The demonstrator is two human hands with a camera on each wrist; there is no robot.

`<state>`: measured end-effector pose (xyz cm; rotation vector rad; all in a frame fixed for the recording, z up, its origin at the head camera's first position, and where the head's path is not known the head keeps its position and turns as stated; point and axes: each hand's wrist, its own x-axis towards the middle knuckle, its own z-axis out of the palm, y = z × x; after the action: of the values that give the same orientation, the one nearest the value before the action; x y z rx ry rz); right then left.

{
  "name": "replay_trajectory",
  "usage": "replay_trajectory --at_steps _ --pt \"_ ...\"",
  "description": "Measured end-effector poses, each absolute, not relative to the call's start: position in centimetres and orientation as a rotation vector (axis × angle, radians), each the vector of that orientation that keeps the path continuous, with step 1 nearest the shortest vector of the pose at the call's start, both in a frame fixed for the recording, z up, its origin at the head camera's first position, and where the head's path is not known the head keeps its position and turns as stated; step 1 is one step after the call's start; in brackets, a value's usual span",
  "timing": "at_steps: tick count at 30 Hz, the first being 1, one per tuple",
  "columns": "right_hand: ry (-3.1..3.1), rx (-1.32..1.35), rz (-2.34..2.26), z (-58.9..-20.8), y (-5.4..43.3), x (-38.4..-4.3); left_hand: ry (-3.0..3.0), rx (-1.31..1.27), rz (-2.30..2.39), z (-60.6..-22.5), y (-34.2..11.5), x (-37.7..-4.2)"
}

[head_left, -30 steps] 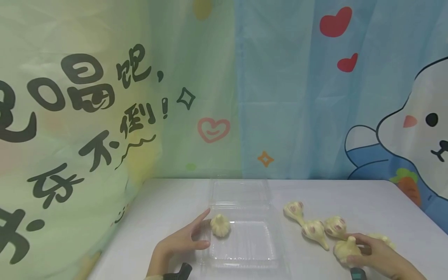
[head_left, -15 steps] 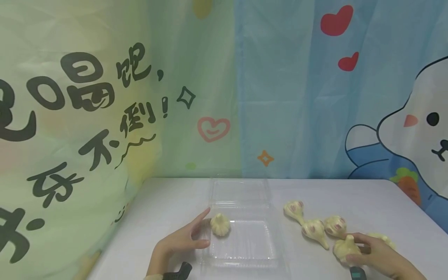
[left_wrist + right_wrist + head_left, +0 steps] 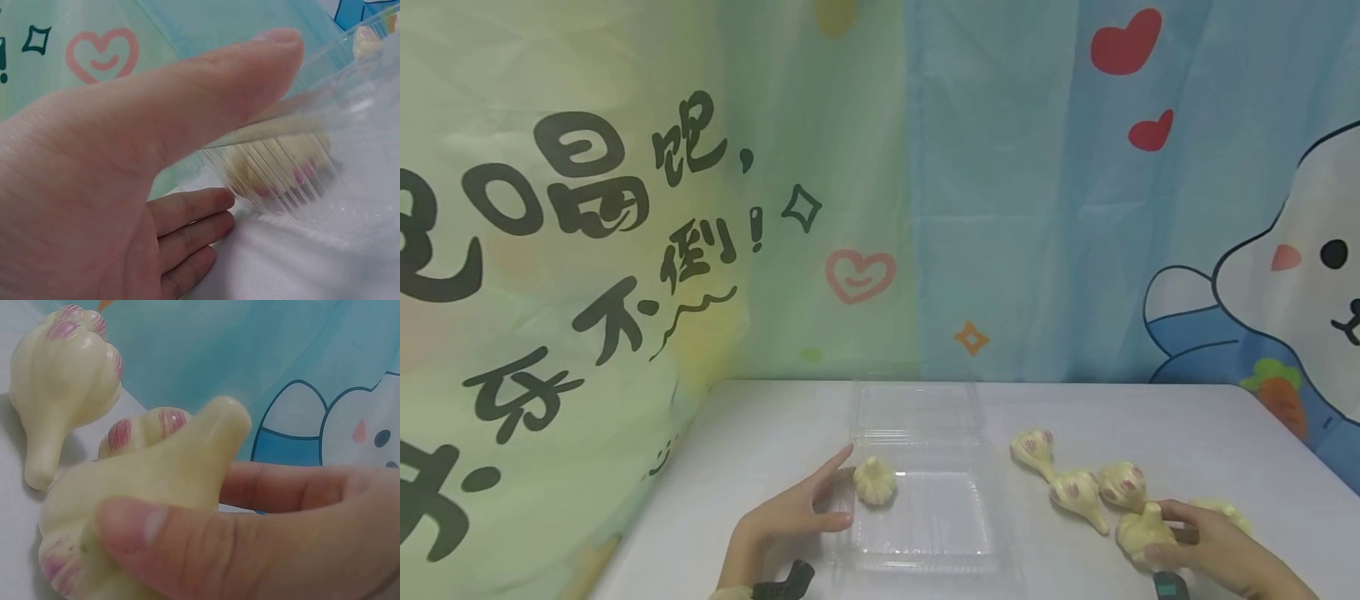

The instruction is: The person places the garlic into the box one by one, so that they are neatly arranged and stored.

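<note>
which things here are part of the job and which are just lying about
Likely part of the job:
garlic bulb, held in the right hand
clear box, lid open, left hand at its left side
second bulb, inside the box
four loose bulbs, probably

Likely just surroundings:
white table, underneath
printed curtain, behind

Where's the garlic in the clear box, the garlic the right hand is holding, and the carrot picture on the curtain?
Boxed garlic [image 3: 875,483]: head view, middle of its bulb.
Held garlic [image 3: 162,474]: right wrist view, where the bulb narrows toward its stem.
Carrot picture [image 3: 1281,406]: head view, middle of the orange part.
</note>
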<state>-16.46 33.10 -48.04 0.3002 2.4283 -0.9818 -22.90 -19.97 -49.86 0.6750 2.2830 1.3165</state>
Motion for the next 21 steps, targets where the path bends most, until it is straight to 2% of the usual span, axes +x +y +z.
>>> replay_trajectory --at_steps 21 --pt "2.498 0.208 -0.927 -48.01 32.8 -17.0 2.268 0.663 1.323 -49.87 -19.97 -22.94"
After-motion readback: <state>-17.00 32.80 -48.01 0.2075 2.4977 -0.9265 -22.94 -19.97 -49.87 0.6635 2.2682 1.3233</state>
